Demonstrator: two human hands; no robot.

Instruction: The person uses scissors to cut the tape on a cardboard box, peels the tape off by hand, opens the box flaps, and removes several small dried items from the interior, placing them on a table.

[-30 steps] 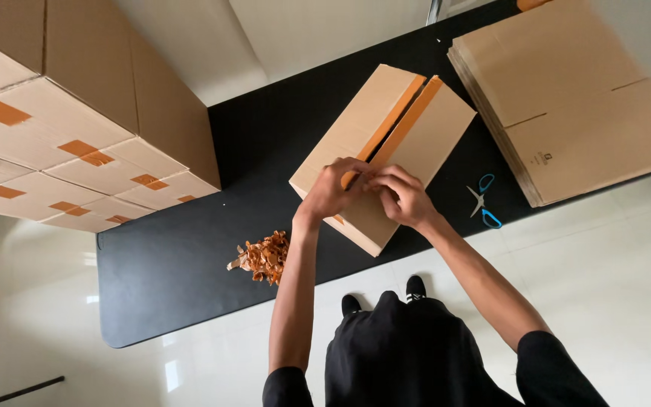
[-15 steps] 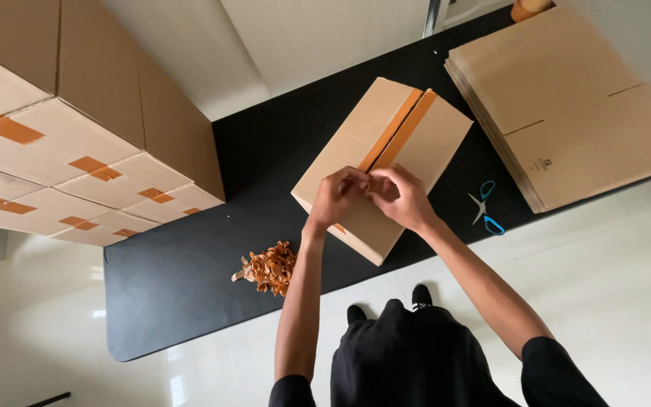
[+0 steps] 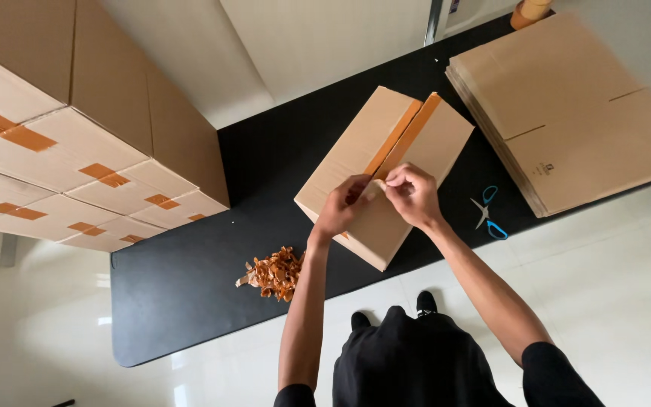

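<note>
A brown cardboard box [image 3: 356, 147] lies on a black table [image 3: 182, 301], with a strip of orange-brown tape [image 3: 404, 136] along its top seam. My left hand [image 3: 344, 205] and my right hand [image 3: 414, 194] meet at the near end of that seam. The fingers of both pinch the tape's end between them. A pile of crumpled orange-brown tape [image 3: 273, 273] lies on the table left of my left forearm.
A stack of taped cardboard boxes [image 3: 77, 166] stands at the left. Flat cardboard sheets [image 3: 566, 113] are piled at the right, with blue-handled scissors [image 3: 487, 212] between them and the box. A tape roll [image 3: 529, 10] sits at the table's far end.
Both hands have stayed at the near end of the box seam, their fingers shifting slightly on the tape. The view has moved a little.
</note>
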